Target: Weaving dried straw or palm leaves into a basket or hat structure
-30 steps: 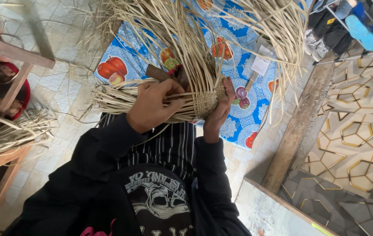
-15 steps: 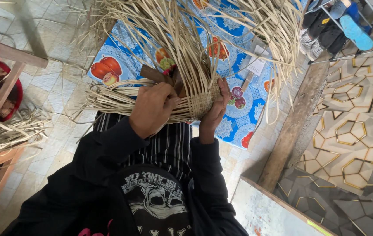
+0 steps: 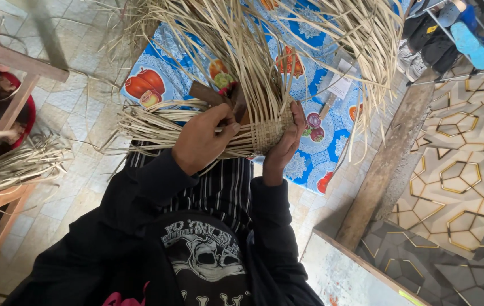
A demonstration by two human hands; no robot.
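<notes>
Both hands close on a half-woven basket of pale reed strips, held above the lap: the left hand wraps its grip over the horizontal bundle of loose strips that trails off to the left, fingers curled tight near the woven band, while the right hand cups the band from the other side, fingers pressed flat against the tight weave. Judging by how little is woven and how much stands loose, the work looks early: only a narrow ring is done, and the long uprights fan out unwoven. The step in hand seems to be the laying of a strip into the ring; a next pass would call for one strip to be picked out of the bundle and threaded over and under the uprights while the right hand keeps the ring from springing open. A dark brown piece, perhaps wood, sits inside the fan just above the left hand; what it is I cannot tell. Crowding uprights and the stray strips that arch out to the right could snag a threaded strip. Below lies a blue cloth with fruit prints on the tiled floor. To the left a wooden frame carries another bundle of strips; to the right a long plank leans beside patterned tiles, and shoes rest at the far corner.
</notes>
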